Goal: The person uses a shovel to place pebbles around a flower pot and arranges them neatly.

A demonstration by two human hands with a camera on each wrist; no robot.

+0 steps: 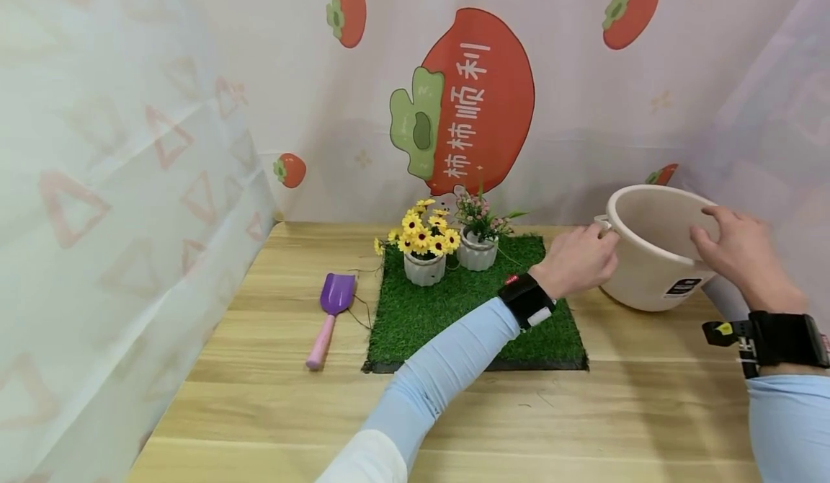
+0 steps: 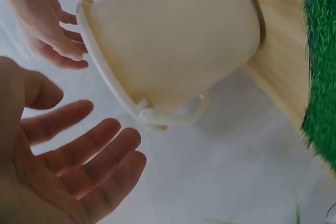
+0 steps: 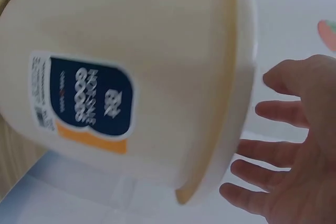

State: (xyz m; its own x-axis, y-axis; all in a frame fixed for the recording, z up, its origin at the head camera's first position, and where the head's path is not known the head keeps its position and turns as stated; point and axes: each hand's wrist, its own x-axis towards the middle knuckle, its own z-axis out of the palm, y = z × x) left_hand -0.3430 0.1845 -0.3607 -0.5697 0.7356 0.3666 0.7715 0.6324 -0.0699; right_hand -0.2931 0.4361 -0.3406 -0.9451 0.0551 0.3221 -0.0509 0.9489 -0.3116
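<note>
A cream plastic bucket (image 1: 638, 270) stands upright at the right of the wooden table, its label (image 3: 92, 103) facing the right wrist camera. A light handle (image 2: 178, 116) hangs down at its rim in the left wrist view. My left hand (image 1: 581, 258) is near the rim on the handle side; seen from the left wrist, its fingers (image 2: 100, 177) are loosely bent with nothing between them. Over the right side of the rim is my right hand (image 1: 742, 252), fingers spread. In the right wrist view those fingertips (image 3: 244, 169) lie close to the rim; contact is unclear.
On a green turf mat (image 1: 467, 324) stand a pot of yellow flowers (image 1: 424, 270) and a pot of pink flowers (image 1: 478, 254). A purple toy shovel (image 1: 337, 294) with a pink handle lies left of the mat. Printed curtains (image 1: 311, 94) enclose the table's back and sides.
</note>
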